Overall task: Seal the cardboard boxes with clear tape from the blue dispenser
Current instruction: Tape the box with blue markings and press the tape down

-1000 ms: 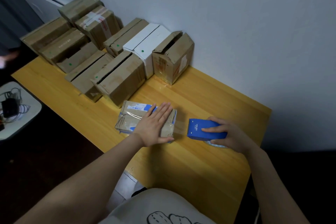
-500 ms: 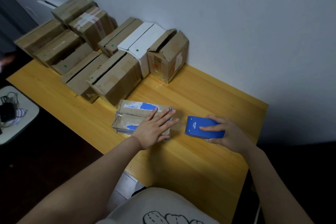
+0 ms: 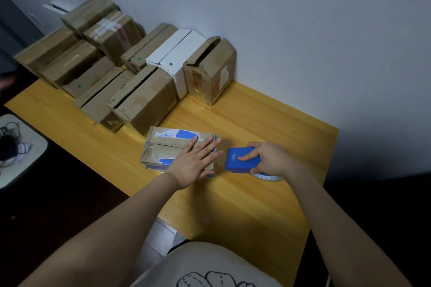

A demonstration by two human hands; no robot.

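Observation:
A small worn cardboard box [image 3: 163, 147] with blue tape scraps and a barcode label lies flat on the yellow wooden table [image 3: 233, 205]. My left hand [image 3: 196, 163] presses flat on the box's right half, fingers straight. Just right of the box, my right hand [image 3: 268, 158] grips the blue tape dispenser [image 3: 238, 161], with the index finger laid along its top. The dispenser's front edge sits close to the box's right end. Part of the clear tape roll [image 3: 268, 177] shows under my right hand.
Several cardboard boxes [image 3: 140, 100] and a white box [image 3: 177, 60] stand in rows at the back left against the wall [image 3: 303, 30]. One brown box [image 3: 210, 70] has its flaps ajar. A small white side table [image 3: 21, 154] with cables stands left of the table.
My right hand has brought the dispenser left, closer to the box's right end. My left hand stays flat on the box.

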